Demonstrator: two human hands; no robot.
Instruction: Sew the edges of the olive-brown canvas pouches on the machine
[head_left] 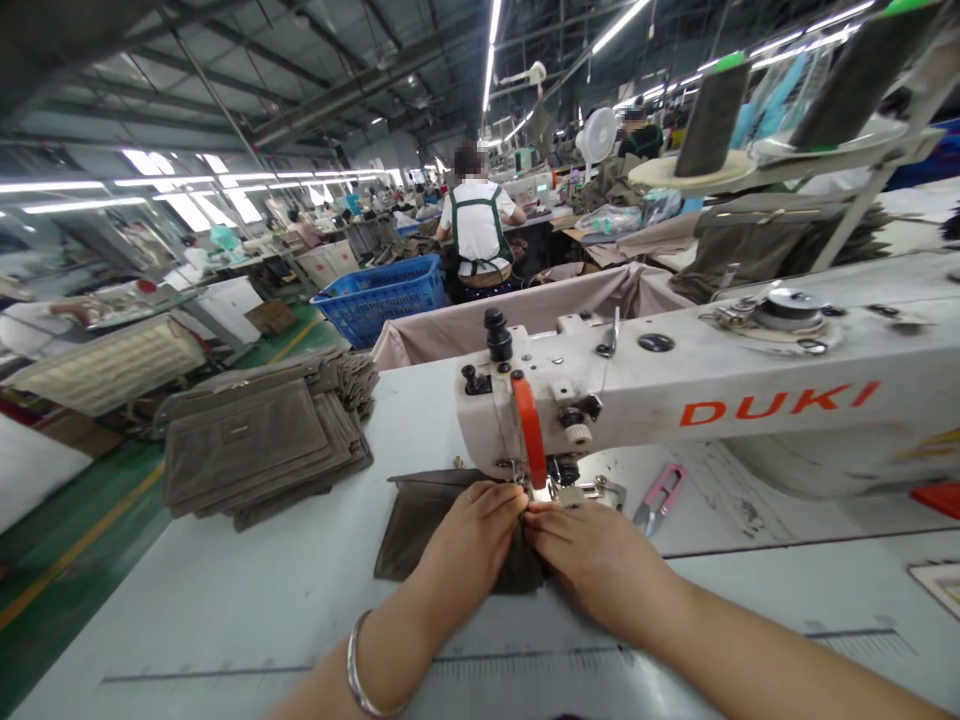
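A dark olive-brown fabric piece [409, 525] lies flat on the sewing table, its right edge at the presser foot of a white sewing machine [660, 370]. My left hand [476, 530] is on top of this fabric, fingers together and tips close to the needle area. From the other side my right hand [589, 545] grips the fabric's right edge, its fingertips nearly meeting the left ones. The orange guard [529, 430] hangs just above my fingertips. Both hands hide part of the fabric, and the needle itself is hard to make out.
Pink-handled thread snips [661, 497] lie right of the machine head. A stack of sewn brown fabric panels [262, 440] sits at the table's left edge. Beyond the table are a pink cloth-lined bin [450, 325], a blue basket [386, 300] and a seated co-worker [476, 225]. Thread cones [712, 118] stand upper right.
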